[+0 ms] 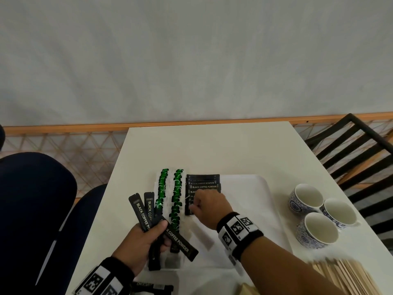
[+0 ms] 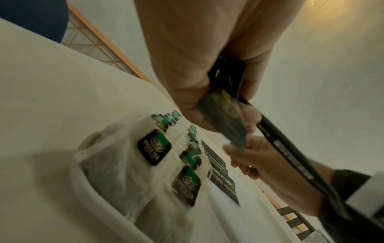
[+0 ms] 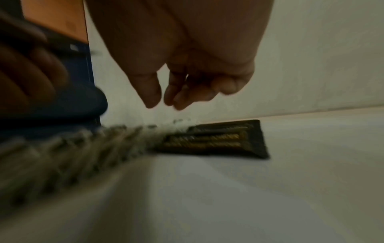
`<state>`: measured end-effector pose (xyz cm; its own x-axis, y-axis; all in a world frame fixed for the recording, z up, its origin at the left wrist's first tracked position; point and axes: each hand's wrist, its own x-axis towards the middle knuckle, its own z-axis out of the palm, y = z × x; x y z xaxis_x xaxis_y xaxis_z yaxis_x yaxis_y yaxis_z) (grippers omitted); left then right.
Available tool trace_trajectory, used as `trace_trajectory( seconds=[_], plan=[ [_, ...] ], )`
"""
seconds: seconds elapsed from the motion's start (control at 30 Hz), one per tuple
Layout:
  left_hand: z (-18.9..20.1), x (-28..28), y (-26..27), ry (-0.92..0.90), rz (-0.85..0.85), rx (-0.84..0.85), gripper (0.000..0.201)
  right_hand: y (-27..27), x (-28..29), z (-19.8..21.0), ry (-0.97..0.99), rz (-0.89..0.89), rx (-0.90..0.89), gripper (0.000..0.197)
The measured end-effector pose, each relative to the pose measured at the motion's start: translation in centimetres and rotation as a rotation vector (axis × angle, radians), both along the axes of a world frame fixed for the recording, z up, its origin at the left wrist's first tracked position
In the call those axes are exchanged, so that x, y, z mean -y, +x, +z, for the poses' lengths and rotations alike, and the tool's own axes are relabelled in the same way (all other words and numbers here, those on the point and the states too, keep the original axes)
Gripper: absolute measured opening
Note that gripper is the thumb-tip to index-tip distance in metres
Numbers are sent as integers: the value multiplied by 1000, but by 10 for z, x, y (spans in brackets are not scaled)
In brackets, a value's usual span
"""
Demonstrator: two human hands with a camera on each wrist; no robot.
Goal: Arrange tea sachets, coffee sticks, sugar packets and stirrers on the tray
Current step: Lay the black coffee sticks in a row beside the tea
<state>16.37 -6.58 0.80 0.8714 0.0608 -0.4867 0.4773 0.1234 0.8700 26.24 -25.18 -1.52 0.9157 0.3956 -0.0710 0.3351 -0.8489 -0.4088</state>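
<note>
Across the tray [image 1: 261, 188], coffee sticks [image 1: 203, 186] lengthwise left-to-right, stacked front-to-back.

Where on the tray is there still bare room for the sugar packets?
Bare: the tray's right half, between the coffee stick row and the cups. Crowded: its left side, with tea sachets, both hands and the fanned sticks.

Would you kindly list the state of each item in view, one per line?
Left hand: gripping a fan of coffee sticks.
Right hand: empty, fingers loose above the laid coffee sticks.
Tea bags: laid in two rows on the tray.
Cups: upright, empty.
Stirrers: piled off the tray.
</note>
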Motion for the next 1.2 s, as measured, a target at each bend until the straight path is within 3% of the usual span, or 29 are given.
trace_trajectory(
  seconds=[0.13, 0.2, 0.37, 0.47, 0.57, 0.67, 0.83, 1.03, 1.2],
  plan=[
    [-4, 3, 3, 19, 24, 38, 16, -20, -2, 24, 311, 152, -492, 31],
    [-5, 6, 3, 36, -4, 58, 15, -29, -1, 25, 332, 175, -573, 27],
    [-13, 8, 1, 61, -18, 29, 11, -29, 14, 11, 187, 119, -484, 13],
    [-17, 3, -1, 101, -27, 3, 21, -21, 30, 8, 12, 2, -358, 8],
    [-16, 0, -3, 145, -39, -15, 33, -14, 36, 1, -218, -47, -174, 13],
    [-12, 2, -3, 94, -15, -41, 42, -7, 32, -6, -321, -53, -97, 19],
    [-9, 2, -2, -36, 36, -83, 53, -1, 22, -15, -317, -69, -34, 20],
    [-9, -2, -2, -144, 104, -106, 37, 2, 15, -15, -268, -81, -8, 18],
    [-10, 0, -3, -58, 56, -65, 28, 3, 12, -15, -258, -81, -1, 19]
  ],
)
